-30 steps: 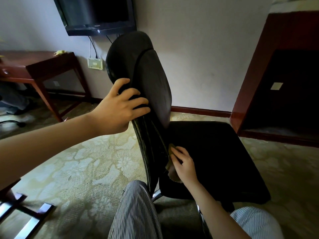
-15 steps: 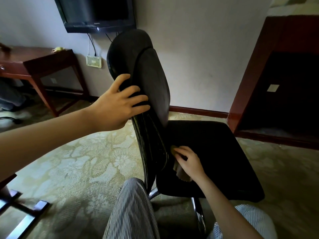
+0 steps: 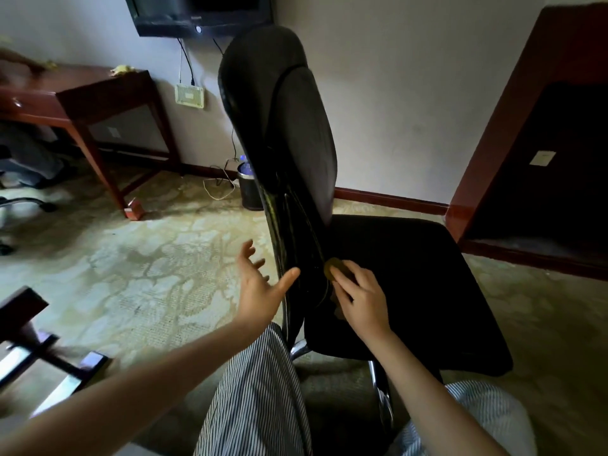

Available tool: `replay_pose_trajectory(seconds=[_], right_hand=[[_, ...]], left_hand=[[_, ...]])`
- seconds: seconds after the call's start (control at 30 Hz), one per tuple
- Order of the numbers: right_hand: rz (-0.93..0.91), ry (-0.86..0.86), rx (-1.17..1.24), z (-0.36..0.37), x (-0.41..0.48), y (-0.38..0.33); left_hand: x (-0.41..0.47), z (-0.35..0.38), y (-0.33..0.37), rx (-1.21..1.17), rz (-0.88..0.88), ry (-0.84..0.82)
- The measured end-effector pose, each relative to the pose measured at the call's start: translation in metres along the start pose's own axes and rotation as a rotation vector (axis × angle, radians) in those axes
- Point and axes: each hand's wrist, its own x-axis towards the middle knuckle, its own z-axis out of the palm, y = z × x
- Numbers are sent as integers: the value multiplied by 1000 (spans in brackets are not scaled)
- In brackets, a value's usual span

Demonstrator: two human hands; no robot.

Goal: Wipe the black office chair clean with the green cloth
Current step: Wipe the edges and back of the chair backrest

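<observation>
The black office chair (image 3: 411,284) stands in front of me, its tall backrest seen edge-on in the middle and its seat spreading to the right. My right hand (image 3: 360,296) presses the green cloth (image 3: 330,267) into the crease where backrest meets seat; only a small bunch of cloth shows past the fingers. My left hand (image 3: 260,287) hangs free just left of the backrest's lower edge, fingers spread and holding nothing; whether the thumb tip touches the edge I cannot tell.
A red-brown wooden desk (image 3: 95,90) stands at the left wall under a wall-mounted TV (image 3: 200,14). A small dark bin (image 3: 250,189) and loose cables sit behind the chair. A dark wooden cabinet (image 3: 539,153) fills the right. Patterned carpet covers the floor.
My left hand has let go of the backrest's upper part and dropped to its lower edge, fingers now spread. The right hand keeps the cloth at the seat crease.
</observation>
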Motion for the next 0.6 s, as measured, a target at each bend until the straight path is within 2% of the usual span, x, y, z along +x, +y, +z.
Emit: replay_pose_trajectory(seconds=[0.1, 0.27, 0.37, 0.5, 0.6], right_hand=[[-36, 16, -40, -1, 0, 4], [-205, 28, -234, -5, 2, 6], [-267, -87, -331, -3, -12, 12], [-163, -286, -342, 12, -40, 21], [-21, -188, -234, 13, -42, 21]], left_hand=[[11, 8, -2, -117, -14, -24], [13, 11, -5, -97, 176, -97], [15, 13, -6, -55, 205, -95], [15, 18, -14, 28, 201, -92], [13, 20, -21, 27, 195, -81]])
